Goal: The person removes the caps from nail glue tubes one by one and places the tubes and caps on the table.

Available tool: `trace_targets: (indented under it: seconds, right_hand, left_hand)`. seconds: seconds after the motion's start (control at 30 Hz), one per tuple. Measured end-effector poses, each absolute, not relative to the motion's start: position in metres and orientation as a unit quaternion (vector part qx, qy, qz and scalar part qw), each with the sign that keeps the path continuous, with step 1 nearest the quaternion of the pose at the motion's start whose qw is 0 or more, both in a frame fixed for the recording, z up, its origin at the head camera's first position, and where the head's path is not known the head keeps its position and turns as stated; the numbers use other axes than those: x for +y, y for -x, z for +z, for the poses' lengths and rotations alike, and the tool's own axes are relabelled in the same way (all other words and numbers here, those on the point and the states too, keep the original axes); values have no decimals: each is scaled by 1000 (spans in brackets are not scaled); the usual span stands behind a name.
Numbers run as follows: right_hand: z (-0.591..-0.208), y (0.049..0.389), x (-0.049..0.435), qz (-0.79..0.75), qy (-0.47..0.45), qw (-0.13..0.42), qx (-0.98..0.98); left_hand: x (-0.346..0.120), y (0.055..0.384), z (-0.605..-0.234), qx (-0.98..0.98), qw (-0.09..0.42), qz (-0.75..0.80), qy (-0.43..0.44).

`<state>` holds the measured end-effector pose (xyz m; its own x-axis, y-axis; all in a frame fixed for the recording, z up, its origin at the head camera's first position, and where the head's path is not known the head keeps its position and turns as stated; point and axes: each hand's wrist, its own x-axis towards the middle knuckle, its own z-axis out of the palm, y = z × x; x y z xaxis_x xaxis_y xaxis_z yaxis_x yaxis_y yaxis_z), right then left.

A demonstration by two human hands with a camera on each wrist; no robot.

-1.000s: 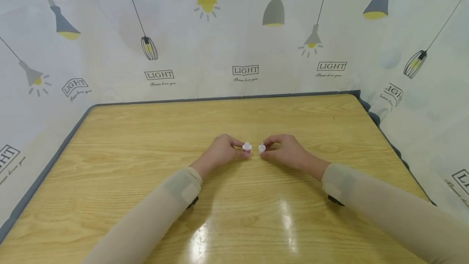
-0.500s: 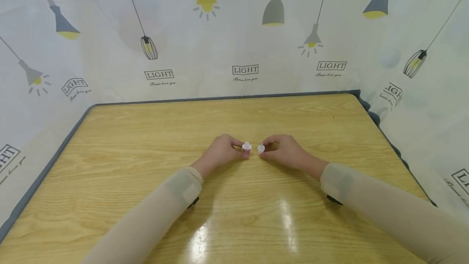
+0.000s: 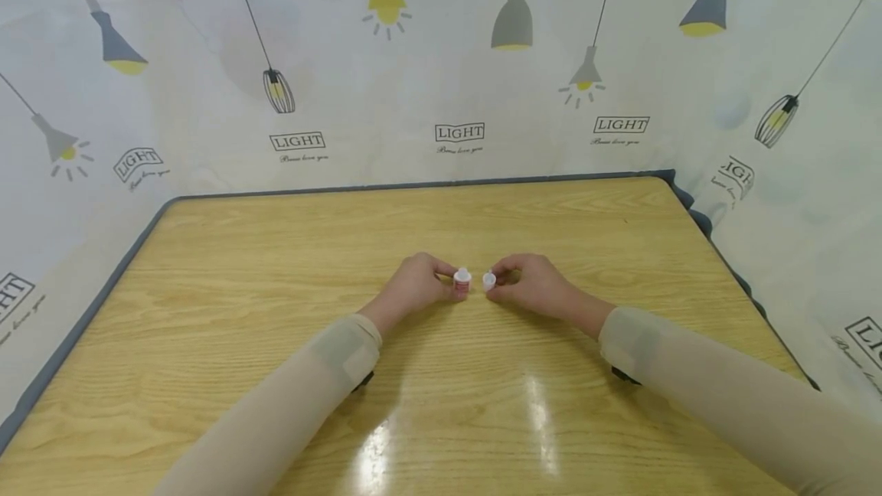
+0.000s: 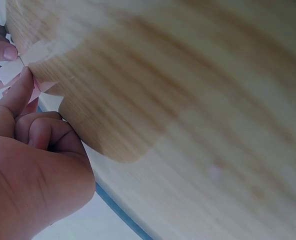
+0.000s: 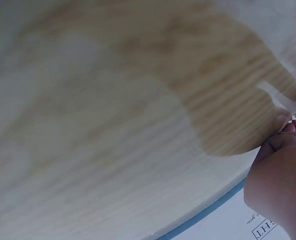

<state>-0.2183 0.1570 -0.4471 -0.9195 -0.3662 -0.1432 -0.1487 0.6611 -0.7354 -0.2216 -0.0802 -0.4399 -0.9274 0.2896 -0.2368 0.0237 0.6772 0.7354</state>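
Observation:
Near the middle of the table my left hand pinches a small bottle with a pink-and-white label and a white top, held upright. Just to its right, my right hand pinches a small white cap between thumb and fingertips. A narrow gap separates bottle and cap in the head view. In the left wrist view the left hand has thumb and finger on the pink bottle, its other fingers curled. The right wrist view catches the right hand at its edge, with the cap mostly out of sight.
A wood-grain table with a dark blue edge spreads beneath both hands. Behind it and at the sides hangs a pale backdrop printed with lamps and the word LIGHT. Light reflects off the table's near part.
The bottle and cap shift very slightly left in the head view, along with the whole scene. Both hands keep their hold; the bottle's label shows a little more.

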Motion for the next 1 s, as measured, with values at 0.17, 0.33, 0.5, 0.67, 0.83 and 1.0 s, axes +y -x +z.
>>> trace_targets:
  seconds: [0.17,0.33,0.5,0.67,0.83,1.0]
  right_hand:
    - [-448,218,158,-388,146,138,900]
    - [-448,220,155,-385,152,126,902]
    - [-447,221,154,-387,158,129,899]
    - [-447,221,154,-379,160,127,903]
    - [-447,221,154,-373,159,126,905]
    - [-447,220,155,-373,155,128,906]
  left_hand:
    - [-80,222,-441,899,173,393,-85]
    - [-83,223,-441,900,166,393,-88]
    - [-85,223,-441,900,164,395,-82]
    - [-84,222,-440,902,159,392,-86]
    - [-83,222,-439,902,162,392,-83]
    - [-82,222,-438,902,166,390,-78]
